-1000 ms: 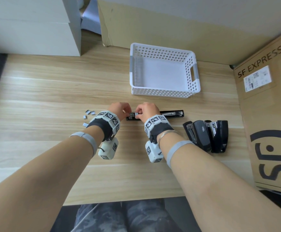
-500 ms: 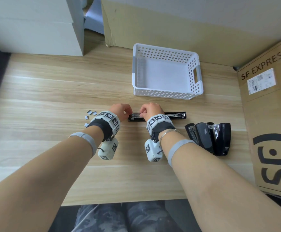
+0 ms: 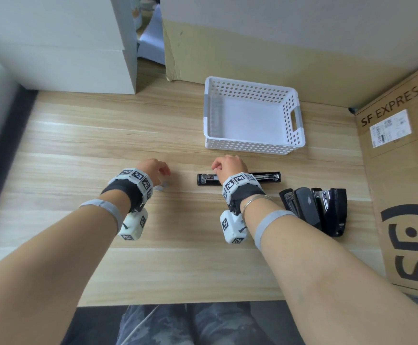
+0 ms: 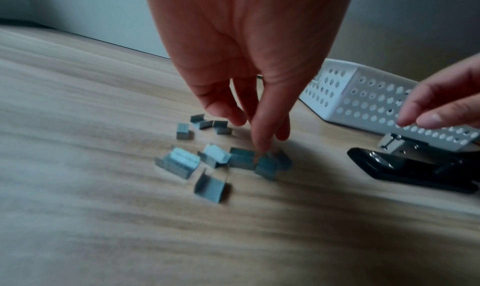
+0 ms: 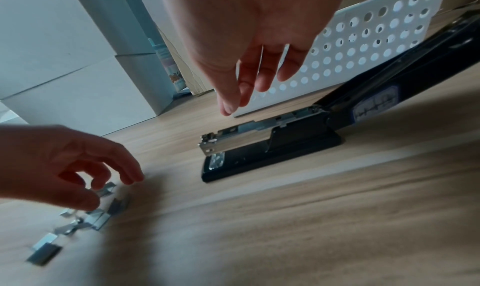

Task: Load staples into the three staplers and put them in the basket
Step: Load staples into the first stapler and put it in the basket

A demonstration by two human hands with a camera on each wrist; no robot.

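Having left the stapler (image 3: pixel 239 178), left hand (image 4: pixel 241 81) now reaching into the staples (image 4: pixel 215 161), fingertips touching one strip, nothing gripped yet: likely fetching more for the open steel track. Right hand (image 5: pixel 249 50) hovering relaxed and empty above it. Lying flat, black, glossy, near the perforated white basket (image 3: pixel 252 115). Staples being short, grey, folded-metal strips on woodgrain table (image 3: pixel 103 145).
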